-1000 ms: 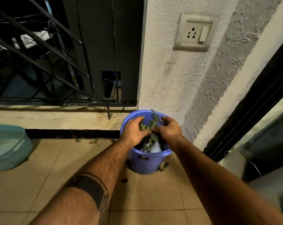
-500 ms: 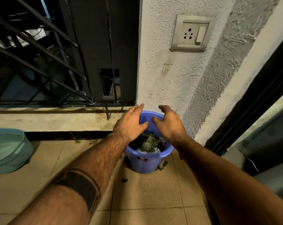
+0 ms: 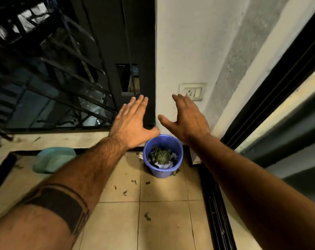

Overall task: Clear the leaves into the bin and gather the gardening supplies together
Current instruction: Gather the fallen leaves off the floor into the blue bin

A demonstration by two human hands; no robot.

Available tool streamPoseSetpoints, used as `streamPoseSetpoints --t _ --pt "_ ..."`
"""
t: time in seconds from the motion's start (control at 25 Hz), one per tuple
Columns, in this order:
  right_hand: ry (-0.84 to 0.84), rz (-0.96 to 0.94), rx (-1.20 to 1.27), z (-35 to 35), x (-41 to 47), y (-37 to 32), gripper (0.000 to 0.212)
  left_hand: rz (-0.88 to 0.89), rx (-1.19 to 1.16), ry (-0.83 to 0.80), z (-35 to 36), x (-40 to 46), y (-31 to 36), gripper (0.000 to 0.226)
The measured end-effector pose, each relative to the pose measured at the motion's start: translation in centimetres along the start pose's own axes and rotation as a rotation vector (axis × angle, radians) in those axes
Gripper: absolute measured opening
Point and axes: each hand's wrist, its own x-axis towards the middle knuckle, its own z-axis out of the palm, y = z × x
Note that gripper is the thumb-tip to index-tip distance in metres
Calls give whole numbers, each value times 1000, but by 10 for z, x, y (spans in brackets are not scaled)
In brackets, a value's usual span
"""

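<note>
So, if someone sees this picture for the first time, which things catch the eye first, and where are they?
Two bare forearms reach up the middle, the left hand and right hand both open with fingers spread, holding nothing. Below them a blue bin stands on the tiled floor against the white wall, with green leaves heaped inside. A few leaf scraps lie on the tiles in front of it, and a teal basket sits to the left.
</note>
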Motion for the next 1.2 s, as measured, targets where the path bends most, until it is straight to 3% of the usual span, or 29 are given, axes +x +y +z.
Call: streamPoseSetpoints --t 0.36,0.6,0.8,1.2 --pt "58 -57 37 -274 -4 -138 99 -78 64 91 -312 -48 58 107" --pt "137 -156 86 -390 -34 -213 95 -145 27 184 -448 -107 99 103" --pt "75 -267 157 -424 -71 -265 95 -285 21 264 -496 -197 112 102" --pt "-6 -512 230 -413 -196 -396 87 -522 72 349 -561 -425 69 107"
